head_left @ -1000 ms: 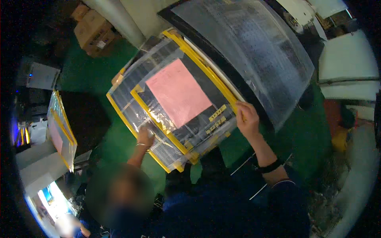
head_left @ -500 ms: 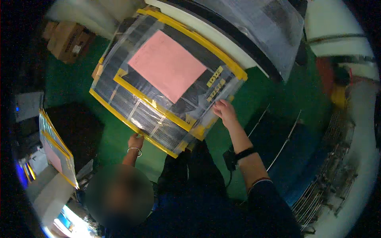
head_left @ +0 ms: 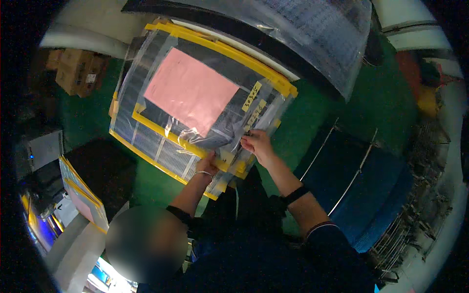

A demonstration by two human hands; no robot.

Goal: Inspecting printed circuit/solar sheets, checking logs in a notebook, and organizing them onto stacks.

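A flat panel [head_left: 128, 97] edged in yellow tape lies in front of me, with fine pale lines showing through its lower part. Clear plastic film [head_left: 222, 134], bordered below by a yellow tape strip, covers its upper part and bulges near my hands. A pink sheet [head_left: 193, 90] sits under the film. My left hand [head_left: 208, 165] is closed at the taped lower edge of the film, its fingertips partly hidden. To its right, my right hand [head_left: 257, 145] pinches the film's edge, just below two small yellow labels [head_left: 252, 96] with handwriting.
Beyond the panel stands a dark-edged surface [head_left: 312, 36] under clear sheeting. Cardboard boxes [head_left: 78, 73] are at far left. More yellow-taped panels [head_left: 83, 195] lean at the left. A dark blue piece with pale rods [head_left: 356, 180] lies right, beside a metal rack [head_left: 405, 244].
My left hand has moved from the panel's lower edge up and right to the film's taped border. My right hand has shifted left and slightly down. The film now bulges.
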